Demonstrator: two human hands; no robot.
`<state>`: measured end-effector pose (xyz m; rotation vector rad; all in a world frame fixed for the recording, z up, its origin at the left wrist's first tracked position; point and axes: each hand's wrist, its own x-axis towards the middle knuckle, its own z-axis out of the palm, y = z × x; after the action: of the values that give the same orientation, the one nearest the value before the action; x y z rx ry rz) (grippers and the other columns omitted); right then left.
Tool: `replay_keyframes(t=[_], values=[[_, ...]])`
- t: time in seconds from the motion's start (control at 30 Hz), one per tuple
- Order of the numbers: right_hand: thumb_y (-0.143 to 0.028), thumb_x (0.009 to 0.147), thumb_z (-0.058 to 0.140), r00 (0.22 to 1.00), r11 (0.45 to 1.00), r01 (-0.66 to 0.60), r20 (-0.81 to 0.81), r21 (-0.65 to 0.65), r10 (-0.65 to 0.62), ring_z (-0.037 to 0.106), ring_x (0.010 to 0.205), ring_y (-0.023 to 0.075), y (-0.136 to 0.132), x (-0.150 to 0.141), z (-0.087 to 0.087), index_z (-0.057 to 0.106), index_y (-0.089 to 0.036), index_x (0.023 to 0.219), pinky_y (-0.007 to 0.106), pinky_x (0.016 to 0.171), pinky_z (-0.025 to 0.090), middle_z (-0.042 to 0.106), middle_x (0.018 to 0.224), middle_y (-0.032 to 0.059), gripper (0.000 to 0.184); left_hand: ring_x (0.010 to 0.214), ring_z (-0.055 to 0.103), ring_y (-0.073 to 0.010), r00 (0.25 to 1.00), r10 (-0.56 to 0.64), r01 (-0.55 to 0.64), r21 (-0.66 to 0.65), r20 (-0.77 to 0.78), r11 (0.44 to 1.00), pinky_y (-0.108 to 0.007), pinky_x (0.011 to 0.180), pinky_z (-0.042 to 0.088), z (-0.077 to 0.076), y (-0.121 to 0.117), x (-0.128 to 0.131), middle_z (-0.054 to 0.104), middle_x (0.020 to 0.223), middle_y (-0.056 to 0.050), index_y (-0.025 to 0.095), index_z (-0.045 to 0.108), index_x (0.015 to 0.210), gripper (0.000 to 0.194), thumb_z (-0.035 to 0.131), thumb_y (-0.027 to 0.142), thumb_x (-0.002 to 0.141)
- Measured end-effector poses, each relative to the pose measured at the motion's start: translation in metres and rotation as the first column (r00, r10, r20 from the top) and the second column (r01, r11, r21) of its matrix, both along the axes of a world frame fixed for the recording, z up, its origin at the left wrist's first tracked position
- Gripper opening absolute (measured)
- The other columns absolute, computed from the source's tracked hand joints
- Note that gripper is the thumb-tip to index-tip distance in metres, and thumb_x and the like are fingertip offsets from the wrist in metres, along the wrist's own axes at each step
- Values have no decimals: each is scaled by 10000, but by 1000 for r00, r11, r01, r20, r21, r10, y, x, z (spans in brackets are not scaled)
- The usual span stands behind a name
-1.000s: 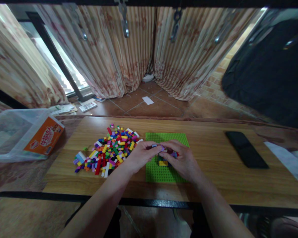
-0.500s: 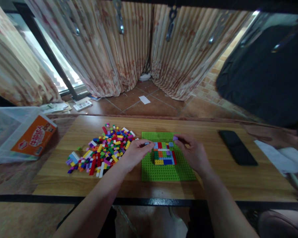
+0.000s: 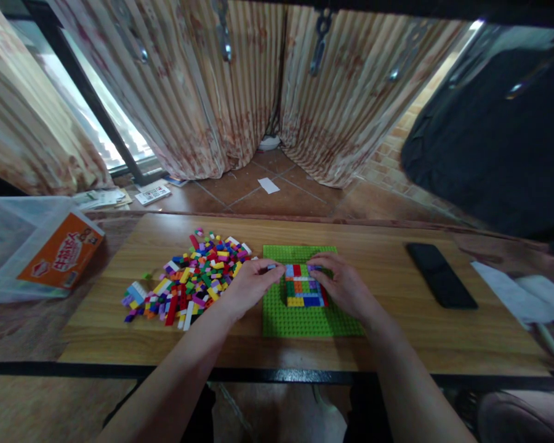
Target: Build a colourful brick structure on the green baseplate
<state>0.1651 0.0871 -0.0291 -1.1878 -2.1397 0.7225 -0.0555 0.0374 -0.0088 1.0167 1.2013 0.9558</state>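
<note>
A green baseplate (image 3: 295, 323) carries a flat block of coloured toy bricks (image 3: 300, 289) in red, blue, yellow, white, orange and green. At the block's back left corner, my left hand (image 3: 253, 280) is closed, with a small bluish brick (image 3: 271, 266) pinched at the fingertips. My right hand (image 3: 339, 280) pinches a small purple brick (image 3: 311, 268) over the block's back right part. Its fingers hide that corner, so I cannot tell whether the purple brick is seated. Left of the baseplate, beside my left forearm, lies a heap of loose bricks (image 3: 198, 271).
A black phone (image 3: 441, 275) lies on the wooden table (image 3: 388, 246) at the right, with white paper (image 3: 503, 289) beyond it. A clear plastic bin (image 3: 23, 246) with an orange label stands past the left end. The table's dark front edge (image 3: 300, 375) runs below my forearms.
My right hand has moved left and slightly down, bringing the purple brick from beyond the block's back right corner onto the block. My left hand has stayed nearly still.
</note>
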Motion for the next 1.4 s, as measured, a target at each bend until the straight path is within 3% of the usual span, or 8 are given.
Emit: replay_keyframes(t=[0.6, 0.87, 1.0, 1.1, 1.27, 1.33, 1.4], values=[[-269, 899, 555, 996, 997, -54, 71, -62, 58, 640, 933, 202, 6, -1, 4, 722, -210, 977, 363, 870, 493, 693, 966, 68, 194, 497, 302, -74, 998, -20, 21, 9, -57, 1000, -238, 505, 207, -1, -3, 2, 402, 529, 70, 140, 661, 765, 380, 664, 518, 732], [-259, 888, 544, 996, 996, -38, 76, -86, 45, 646, 940, 220, 5, -3, 3, 729, -201, 991, 395, 886, 496, 698, 982, 84, 220, 480, 299, -66, 998, 7, -5, 30, -69, 1000, -231, 484, 201, -4, -1, 2, 418, 525, 68, 137, 687, 791, 350, 674, 480, 727], [-308, 883, 568, 1000, 996, 7, -17, -88, -9, 649, 984, 219, 0, -1, -1, 708, -212, 1083, 403, 916, 497, 703, 1043, 83, 262, 473, 310, -62, 997, 26, -25, 20, -67, 999, -223, 480, 205, -2, 0, -1, 412, 521, 73, 135, 706, 861, 319, 688, 419, 718], [-356, 887, 567, 976, 987, 110, -174, -114, -129, 667, 962, 201, 2, 5, 1, 671, -196, 1161, 380, 884, 520, 714, 1062, 81, 334, 477, 326, -57, 997, 55, -54, 20, -56, 998, -216, 473, 210, 3, 1, -8, 445, 543, 66, 133, 706, 902, 313, 713, 371, 698], [-373, 903, 540, 900, 937, 347, -293, 32, -323, 680, 828, 193, -2, 5, 15, 719, -185, 977, 355, 778, 546, 741, 909, 67, 270, 534, 423, -64, 991, 133, -132, 35, -9, 991, -199, 483, 277, 10, 6, -31, 576, 663, 11, 140, 700, 872, 335, 745, 411, 680], [-361, 901, 552, 916, 928, 346, -266, 136, -302, 671, 776, 191, -14, -6, 21, 724, -201, 921, 347, 732, 547, 735, 858, 58, 236, 552, 449, -68, 982, 188, -186, 58, -21, 981, -194, 484, 287, 12, 7, -41, 593, 689, -3, 136, 698, 853, 319, 719, 420, 710], [-342, 906, 559, 952, 942, 263, -212, 209, -219, 667, 759, 189, -32, -23, 24, 723, -230, 911, 347, 726, 549, 732, 851, 50, 198, 532, 430, -64, 970, 233, -226, 94, -73, 970, -193, 467, 269, 15, 7, -49, 582, 665, -2, 127, 693, 827, 291, 679, 409, 754]])
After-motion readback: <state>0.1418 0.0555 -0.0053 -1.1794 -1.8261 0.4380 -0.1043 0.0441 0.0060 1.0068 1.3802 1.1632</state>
